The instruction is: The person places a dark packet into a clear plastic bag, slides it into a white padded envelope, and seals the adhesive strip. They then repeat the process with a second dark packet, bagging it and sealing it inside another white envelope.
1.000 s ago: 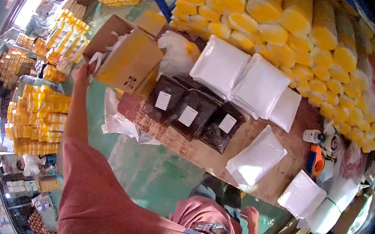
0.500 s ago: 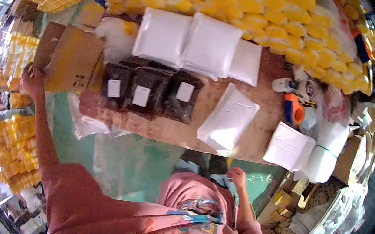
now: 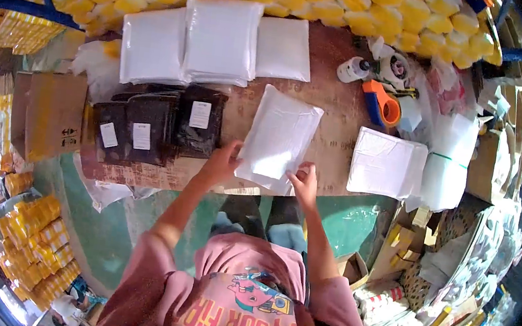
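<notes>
Pinching a white packet [image 3: 283,133] at five o'clock, the right hand [image 3: 304,185] faces the left hand [image 3: 222,162], grip unclear, at eight; shirt [image 3: 249,259] reads "YOUR".

Head-worn view, looking steeply down over table [image 3: 333,159] and torso [image 3: 245,291].

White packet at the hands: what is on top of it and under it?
Only a bright patch of light shows on the white packet. Bare brown tabletop is visible around it, but whatever lies directly beneath is covered.
</notes>
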Motion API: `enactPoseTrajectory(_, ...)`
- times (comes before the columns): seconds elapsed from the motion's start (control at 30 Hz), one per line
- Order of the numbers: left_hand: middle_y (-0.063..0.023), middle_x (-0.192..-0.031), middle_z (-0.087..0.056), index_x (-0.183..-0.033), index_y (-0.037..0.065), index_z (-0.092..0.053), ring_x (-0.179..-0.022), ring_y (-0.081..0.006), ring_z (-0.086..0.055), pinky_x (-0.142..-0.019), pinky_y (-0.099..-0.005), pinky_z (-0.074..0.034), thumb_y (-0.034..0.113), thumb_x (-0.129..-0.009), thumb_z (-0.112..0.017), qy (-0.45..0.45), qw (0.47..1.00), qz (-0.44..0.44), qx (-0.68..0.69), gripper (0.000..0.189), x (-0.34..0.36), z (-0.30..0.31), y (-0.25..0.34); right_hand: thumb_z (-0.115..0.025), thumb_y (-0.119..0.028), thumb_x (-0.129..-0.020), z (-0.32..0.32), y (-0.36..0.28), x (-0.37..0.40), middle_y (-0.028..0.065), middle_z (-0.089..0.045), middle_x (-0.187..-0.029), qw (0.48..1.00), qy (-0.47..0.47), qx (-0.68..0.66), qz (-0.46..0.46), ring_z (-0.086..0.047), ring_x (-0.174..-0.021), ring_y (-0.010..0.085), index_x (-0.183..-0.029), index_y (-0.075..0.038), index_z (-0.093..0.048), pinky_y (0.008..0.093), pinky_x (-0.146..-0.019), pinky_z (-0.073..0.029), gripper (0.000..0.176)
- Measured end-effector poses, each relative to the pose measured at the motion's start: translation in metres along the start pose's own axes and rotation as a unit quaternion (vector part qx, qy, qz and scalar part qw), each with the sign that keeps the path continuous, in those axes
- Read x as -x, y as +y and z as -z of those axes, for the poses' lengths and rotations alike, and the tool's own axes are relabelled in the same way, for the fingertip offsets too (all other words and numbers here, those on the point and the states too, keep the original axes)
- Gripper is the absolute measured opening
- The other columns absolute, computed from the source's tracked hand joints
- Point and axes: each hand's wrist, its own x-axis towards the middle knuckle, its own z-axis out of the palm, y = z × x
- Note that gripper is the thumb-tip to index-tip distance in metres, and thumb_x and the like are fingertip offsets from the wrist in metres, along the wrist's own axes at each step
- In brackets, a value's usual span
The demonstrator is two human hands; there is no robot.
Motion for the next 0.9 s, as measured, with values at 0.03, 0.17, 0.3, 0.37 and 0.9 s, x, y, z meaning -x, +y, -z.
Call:
enactPoseTrajectory(0.03,-0.0121,-0.088,-0.067,-0.118,0.007,-0.049,-0.077,-0.0202,-0.067,-0.068,-0.0325,-0.052,0.002,-0.084,-0.062,-0.012,1.0,0.0,0.004,0.036,-0.002,-0.001,-0.006,-0.07,-0.005,-0.08,0.006,0.007,-0.004,0.0054,-0.062,-0.076,1.0,-0.008,0.018,-0.002,-0.059,-0.072,0.0103,-0.099,0.0,-0.049,0.0269,-0.066,-0.049,0.029)
enactPoseTrajectory(0.17,-0.0087,-0.08,-0.063,-0.105,0.004,-0.055,-0.076,-0.0131,-0.062,-0.067,-0.0291,-0.049,-0.004,-0.083,-0.061,-0.084,0.996,0.016,0.018,0.025,-0.01,0.002,-0.026,-0.067,-0.003,-0.08,0.021,0.048,-0.016,0.0044,-0.066,-0.083,0.995,-0.062,-0.081,-0.001,-0.061,-0.077,0.0109,-0.085,0.002,-0.063,0.0255,-0.072,-0.05,0.008)
enactPoseTrajectory(0.3,-0.0052,-0.088,-0.063,-0.104,0.001,-0.058,-0.087,-0.0095,-0.061,-0.077,-0.0255,-0.048,-0.007,-0.084,-0.057,-0.105,0.989,0.048,0.093,0.022,0.003,-0.006,-0.004,-0.063,0.001,-0.083,0.045,0.017,-0.025,0.0069,-0.068,-0.088,0.992,-0.112,-0.065,-0.001,-0.063,-0.083,0.0131,-0.093,0.005,-0.064,0.027,-0.078,-0.052,0.012)
enactPoseTrajectory(0.37,-0.0033,-0.095,-0.064,-0.109,-0.001,-0.058,-0.092,-0.0098,-0.06,-0.081,-0.0246,-0.047,-0.008,-0.083,-0.055,-0.112,0.983,0.064,0.129,0.027,0.008,-0.017,-0.01,-0.065,-0.002,-0.085,0.058,-0.001,-0.03,0.0078,-0.068,-0.089,0.989,-0.134,-0.062,-0.022,-0.064,-0.085,0.0134,-0.096,0.005,-0.064,0.0268,-0.078,-0.052,0.013)
enactPoseTrajectory(0.9,-0.0022,-0.103,-0.054,-0.101,0.036,-0.072,-0.095,-0.0256,-0.053,-0.082,-0.0407,-0.046,0.009,-0.06,-0.078,0.172,0.867,-0.293,-0.365,0.049,0.016,-0.065,-0.031,-0.069,-0.006,-0.067,0.084,0.017,-0.054,0.0029,-0.058,-0.106,0.728,-0.084,0.407,0.545,-0.054,-0.093,0.0194,-0.105,-0.025,-0.073,0.0317,-0.072,-0.048,0.043)
